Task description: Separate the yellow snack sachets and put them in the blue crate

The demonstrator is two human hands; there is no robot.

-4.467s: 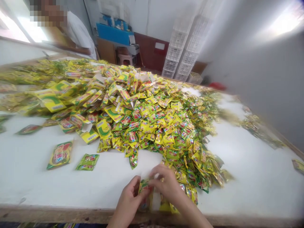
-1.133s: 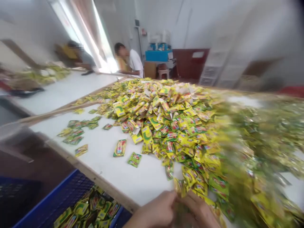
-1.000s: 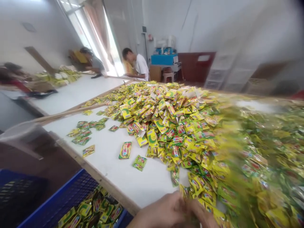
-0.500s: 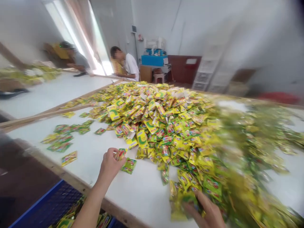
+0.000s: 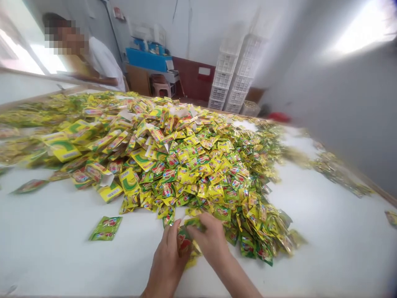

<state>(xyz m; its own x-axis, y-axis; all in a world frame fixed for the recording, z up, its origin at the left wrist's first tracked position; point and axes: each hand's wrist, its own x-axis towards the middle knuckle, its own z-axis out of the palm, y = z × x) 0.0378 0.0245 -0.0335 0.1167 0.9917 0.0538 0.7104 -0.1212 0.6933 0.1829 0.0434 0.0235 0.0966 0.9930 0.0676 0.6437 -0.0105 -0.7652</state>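
Note:
A big heap of small yellow and green sachets [image 5: 173,157] covers the white table [image 5: 46,248]. My left hand [image 5: 167,260] and my right hand [image 5: 209,240] meet at the near edge of the heap. Both are closed around a small bundle of sachets [image 5: 185,244] held between them. One loose green sachet [image 5: 106,227] lies flat on the table to the left of my hands.
Larger yellow packets [image 5: 63,149] lie on the left side of the heap. A person in a white shirt [image 5: 99,62] sits at the far left. Stacked white crates [image 5: 235,70] and a blue box [image 5: 149,60] stand by the back wall. Scattered sachets [image 5: 341,174] lie at right.
My left hand, which reached out to a sachet at left half a second ago, has come back to my right hand. The view has swung to the right.

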